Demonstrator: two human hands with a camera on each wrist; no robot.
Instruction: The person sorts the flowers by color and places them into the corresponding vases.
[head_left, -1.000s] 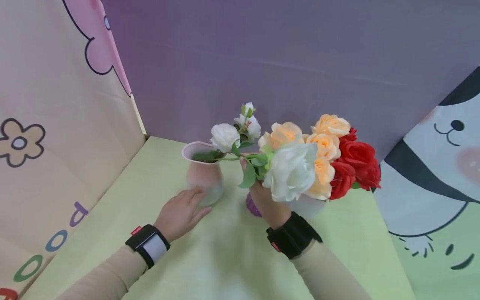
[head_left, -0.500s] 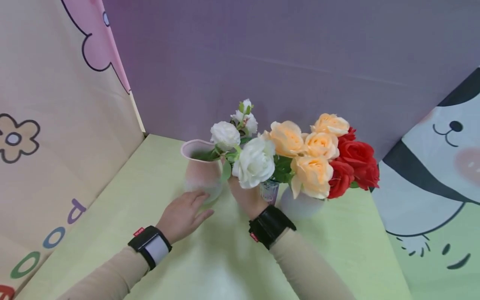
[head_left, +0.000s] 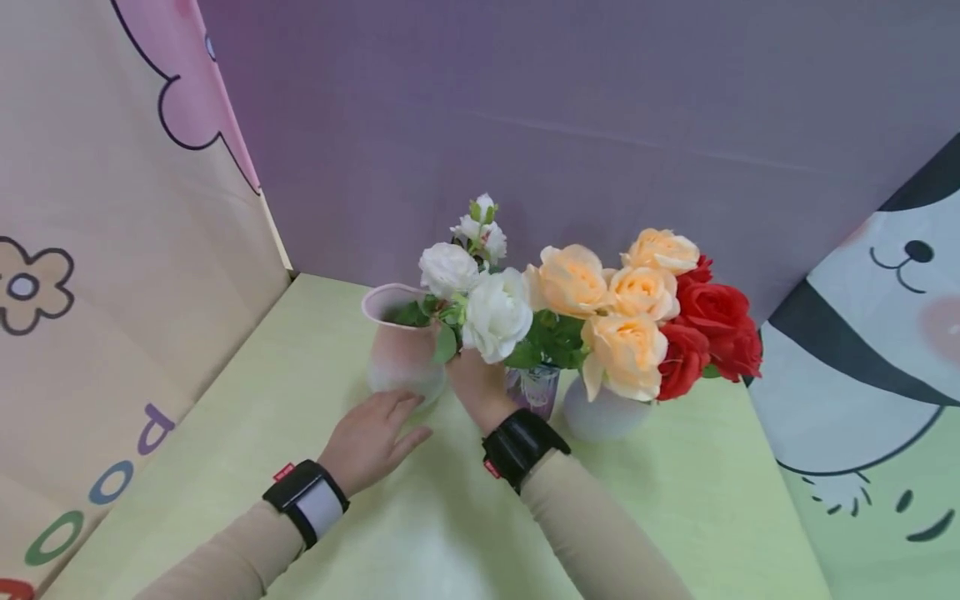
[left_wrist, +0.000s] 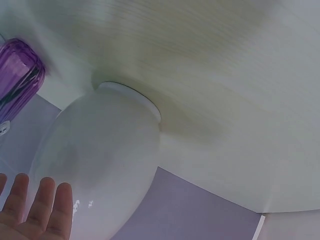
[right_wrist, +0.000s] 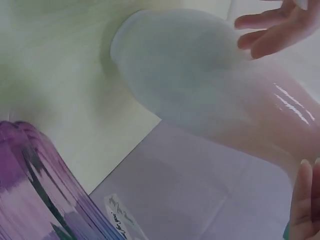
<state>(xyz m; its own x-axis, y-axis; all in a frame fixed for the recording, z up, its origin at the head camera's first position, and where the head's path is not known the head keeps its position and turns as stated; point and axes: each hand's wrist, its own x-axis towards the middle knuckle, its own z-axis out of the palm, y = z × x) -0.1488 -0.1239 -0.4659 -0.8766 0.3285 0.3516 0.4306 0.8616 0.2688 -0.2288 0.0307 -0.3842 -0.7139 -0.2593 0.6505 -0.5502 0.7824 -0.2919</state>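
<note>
A pink-and-white vase (head_left: 401, 358) stands upright on the table. My left hand (head_left: 369, 442) is at its lower side, fingers fairly straight; in the left wrist view those fingers (left_wrist: 42, 210) spread before the white body, and contact is unclear. Beside the vase mouth, my right hand (head_left: 478, 385) holds a white artificial rose spray (head_left: 497, 317) low on its stem, with leaves and blooms covering the grip. Several white blooms lean right over the rim, with greenery reaching into the mouth. The right wrist view has the right fingertips (right_wrist: 303, 200) close by the vase's neck (right_wrist: 295, 135).
Just right of the right hand is a purple glass vase (head_left: 534, 390) bearing peach roses (head_left: 573, 282). A round whitish vase (head_left: 603, 410) stands beside it, under more peach roses and red roses (head_left: 716, 321). A purple backdrop (head_left: 570, 125) rises behind the pale green table (head_left: 420, 533).
My right hand has moved left with the white rose spray, bringing its large bloom close to the pink-and-white vase's mouth and uncovering the purple glass vase. My left hand has hardly moved.
</note>
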